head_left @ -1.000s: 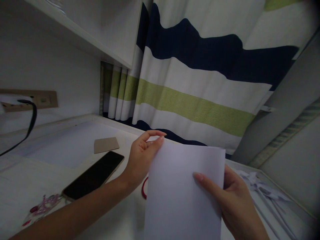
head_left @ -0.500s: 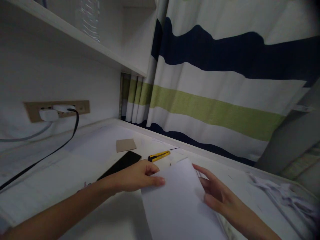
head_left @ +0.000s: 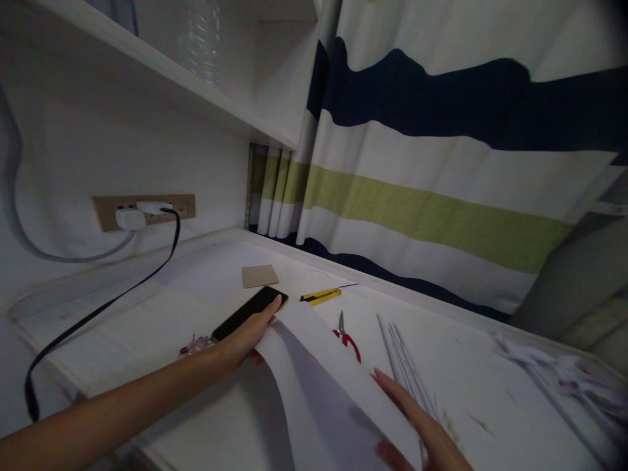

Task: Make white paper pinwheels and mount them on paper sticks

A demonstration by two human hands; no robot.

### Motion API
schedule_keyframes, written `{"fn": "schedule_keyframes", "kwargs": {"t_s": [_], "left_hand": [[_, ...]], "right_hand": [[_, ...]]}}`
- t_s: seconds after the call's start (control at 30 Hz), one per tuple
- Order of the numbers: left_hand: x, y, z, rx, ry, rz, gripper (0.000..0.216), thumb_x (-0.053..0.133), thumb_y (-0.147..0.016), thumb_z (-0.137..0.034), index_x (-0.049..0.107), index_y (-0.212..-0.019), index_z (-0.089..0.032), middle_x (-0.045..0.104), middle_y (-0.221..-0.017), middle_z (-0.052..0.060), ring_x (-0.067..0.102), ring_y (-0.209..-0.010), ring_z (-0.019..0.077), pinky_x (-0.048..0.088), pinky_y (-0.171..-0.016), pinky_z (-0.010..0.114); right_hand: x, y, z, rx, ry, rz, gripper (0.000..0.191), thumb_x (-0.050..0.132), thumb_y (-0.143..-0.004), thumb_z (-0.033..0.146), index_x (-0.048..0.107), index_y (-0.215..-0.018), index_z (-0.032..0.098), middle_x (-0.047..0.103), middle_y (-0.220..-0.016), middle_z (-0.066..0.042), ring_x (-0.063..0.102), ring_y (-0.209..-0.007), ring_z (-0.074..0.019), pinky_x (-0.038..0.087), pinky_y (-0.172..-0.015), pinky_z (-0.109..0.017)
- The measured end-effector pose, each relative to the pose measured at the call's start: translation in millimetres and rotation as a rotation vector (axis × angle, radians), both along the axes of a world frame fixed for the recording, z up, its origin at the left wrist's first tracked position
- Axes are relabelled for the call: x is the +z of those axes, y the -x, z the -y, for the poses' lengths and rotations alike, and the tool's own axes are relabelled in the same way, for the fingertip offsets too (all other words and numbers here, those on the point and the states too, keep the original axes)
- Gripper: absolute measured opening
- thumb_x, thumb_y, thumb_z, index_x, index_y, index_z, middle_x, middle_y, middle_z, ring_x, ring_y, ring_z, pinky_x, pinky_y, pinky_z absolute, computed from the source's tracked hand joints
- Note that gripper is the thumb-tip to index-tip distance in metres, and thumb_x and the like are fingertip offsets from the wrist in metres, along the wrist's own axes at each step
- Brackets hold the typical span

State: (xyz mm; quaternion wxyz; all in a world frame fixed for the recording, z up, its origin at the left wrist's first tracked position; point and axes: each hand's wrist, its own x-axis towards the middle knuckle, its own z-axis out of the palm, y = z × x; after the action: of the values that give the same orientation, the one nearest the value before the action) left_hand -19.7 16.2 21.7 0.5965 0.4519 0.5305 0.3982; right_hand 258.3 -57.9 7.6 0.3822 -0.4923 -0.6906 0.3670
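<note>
A sheet of white paper [head_left: 324,373] is curled over on itself between my hands, low in the middle of the view. My left hand [head_left: 250,333] pinches its far left corner, right beside a black phone [head_left: 248,313] on the white tabletop. At the sheet's right edge is my right hand [head_left: 422,425], with fingers outside the curl and the thumb partly inside it. Scissors [head_left: 350,341] with red handles lie just beyond the paper. Several thin white rods [head_left: 405,363], seemingly rolled paper, lie past my right fingers.
A yellow utility knife [head_left: 321,297] and a beige square card [head_left: 260,276] lie farther back. White strips [head_left: 554,373] are heaped at the right. A black cable [head_left: 122,288] runs from the wall socket [head_left: 184,206] across the left. A striped curtain [head_left: 432,209] hangs behind.
The paper has gone from nearly flat to curled over. My left hand has shifted left with its corner, and my right hand has come down and nearer. Scissors and rods are now uncovered.
</note>
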Motion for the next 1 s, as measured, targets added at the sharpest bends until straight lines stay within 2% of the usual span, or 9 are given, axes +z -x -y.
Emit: {"fn": "schedule_keyframes", "kwargs": {"t_s": [0.07,0.17,0.27,0.37,0.43,0.5,0.7,0.87,1.0], "left_hand": [[-1.6,-0.8,5.8,-0.007,0.008,-0.018,0.059,0.036,-0.066,-0.070,0.056,-0.060,-0.015,0.047,-0.042,-0.003,0.043,-0.036,0.0126,0.027,-0.036,0.021],[-2.5,1.4,23.2,-0.054,-0.007,-0.043,0.053,0.040,-0.069,-0.064,0.059,-0.066,-0.015,0.056,-0.053,0.001,0.050,-0.047,0.0153,0.034,-0.043,0.022],[-1.4,7.0,43.1,-0.177,-0.030,-0.080,0.036,0.057,-0.066,-0.050,0.062,-0.067,-0.014,0.059,-0.061,0.002,0.052,-0.054,0.0154,0.036,-0.049,0.022],[0.4,11.1,50.0,-0.377,-0.135,-0.113,0.025,0.062,-0.067,-0.040,0.061,-0.065,-0.015,0.056,-0.061,-0.001,0.051,-0.055,0.0139,0.037,-0.048,0.020],[0.6,9.6,44.2,-0.427,-0.210,-0.049,0.020,0.063,-0.068,-0.034,0.061,-0.075,-0.016,0.060,-0.073,0.001,0.055,-0.069,0.0158,0.041,-0.061,0.022],[-1.0,3.8,32.6,-0.434,-0.231,0.060,0.026,0.065,-0.067,-0.030,0.059,-0.088,-0.016,0.062,-0.090,0.005,0.054,-0.088,0.0184,0.039,-0.078,0.026],[-15.1,-21.8,2.5,-0.353,-0.193,0.256,0.035,0.057,-0.073,-0.027,0.048,-0.105,-0.013,0.062,-0.095,0.011,0.058,-0.084,0.0215,0.043,-0.075,0.034],[-21.2,-33.6,-4.6,-0.276,-0.162,0.355,0.039,0.060,-0.070,-0.024,0.050,-0.106,-0.014,0.063,-0.093,0.009,0.059,-0.083,0.0206,0.043,-0.075,0.032],[-23.4,-35.1,-12.0,-0.221,-0.129,0.403,0.032,0.057,-0.073,-0.027,0.053,-0.102,-0.015,0.064,-0.091,0.008,0.059,-0.080,0.0183,0.044,-0.072,0.030]], "right_hand": [[2.7,7.1,-4.0,-0.162,-0.076,-0.129,0.036,0.065,-0.066,0.023,0.060,-0.102,0.027,0.067,-0.099,-0.004,0.059,-0.093,-0.0241,0.047,-0.078,-0.033],[13.1,6.5,-14.9,-0.335,-0.066,-0.294,0.016,0.064,-0.069,0.026,0.065,-0.083,0.019,0.070,-0.084,-0.004,0.063,-0.078,-0.0240,0.050,-0.071,-0.034],[30.5,-5.9,-26.1,-0.343,-0.098,-0.352,0.020,0.060,-0.074,0.027,0.060,-0.093,0.022,0.069,-0.091,-0.001,0.061,-0.085,-0.0208,0.048,-0.075,-0.031],[45.6,-21.8,-37.2,-0.311,-0.120,-0.362,0.024,0.058,-0.075,0.028,0.057,-0.099,0.023,0.069,-0.091,-0.001,0.062,-0.083,-0.0195,0.048,-0.073,-0.029],[51.6,-28.9,-44.4,-0.281,-0.143,-0.343,0.026,0.060,-0.073,0.029,0.057,-0.098,0.022,0.069,-0.089,-0.002,0.063,-0.080,-0.0195,0.049,-0.071,-0.029],[54.5,-30.4,-50.6,-0.230,-0.146,-0.296,0.027,0.061,-0.072,0.031,0.058,-0.096,0.020,0.069,-0.088,-0.004,0.064,-0.077,-0.0205,0.051,-0.069,-0.031],[47.9,-16.3,-64.3,-0.171,-0.230,-0.038,0.028,0.053,-0.078,0.033,0.055,-0.100,0.016,0.069,-0.089,-0.009,0.065,-0.074,-0.0237,0.053,-0.061,-0.034],[31.4,-11.7,-67.4,-0.237,-0.504,0.242,0.026,0.047,-0.081,0.027,0.055,-0.105,0.018,0.064,-0.103,-0.009,0.059,-0.091,-0.0266,0.048,-0.075,-0.040],[22.6,-3.6,-57.0,-0.035,-0.691,0.490,0.037,0.049,-0.078,0.017,0.052,-0.114,0.027,0.053,-0.121,-0.003,0.050,-0.107,-0.0228,0.042,-0.089,-0.037]]}}
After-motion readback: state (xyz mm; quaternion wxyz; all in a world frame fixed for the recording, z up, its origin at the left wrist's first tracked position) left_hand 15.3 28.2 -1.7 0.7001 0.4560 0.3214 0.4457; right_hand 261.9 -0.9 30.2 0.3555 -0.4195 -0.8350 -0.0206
